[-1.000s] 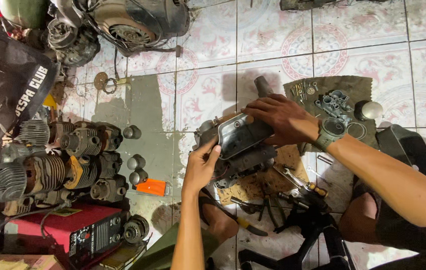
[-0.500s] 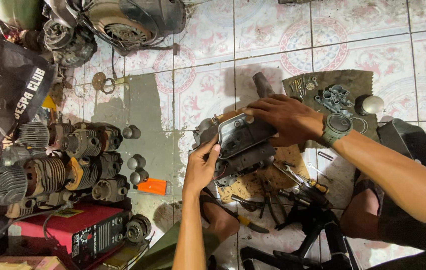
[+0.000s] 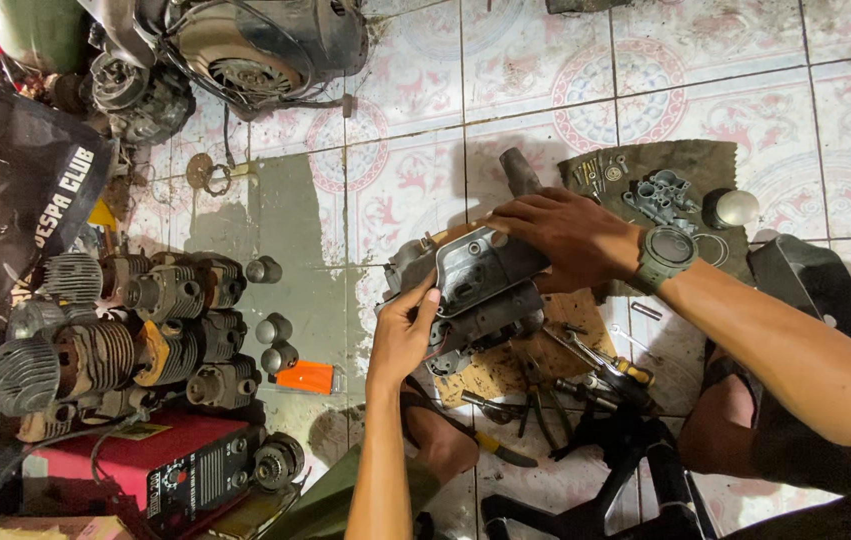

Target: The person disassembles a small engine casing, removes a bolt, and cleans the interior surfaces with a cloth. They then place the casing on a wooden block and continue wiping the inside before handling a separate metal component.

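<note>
A grey metal engine casing [image 3: 475, 285] sits on the tiled floor over a piece of cardboard [image 3: 530, 350]. My left hand [image 3: 403, 335] grips its near left edge, fingers curled against the housing. My right hand [image 3: 560, 235], with a green watch on the wrist, presses down on the casing's top cover at the far right. A dark tube [image 3: 520, 172] sticks out behind the casing, just past my right fingers.
Several finned engine cylinders [image 3: 115, 340] are lined up at the left, with a red machine [image 3: 145, 465] below them. Small parts lie on a dark mat [image 3: 660, 185] at the right. Hand tools [image 3: 585, 365] lie near my knee. An orange box cutter [image 3: 305, 377] lies on the floor.
My right hand has slid slightly along the casing's top cover. My left hand stays on the near edge. The view has shifted a little.
</note>
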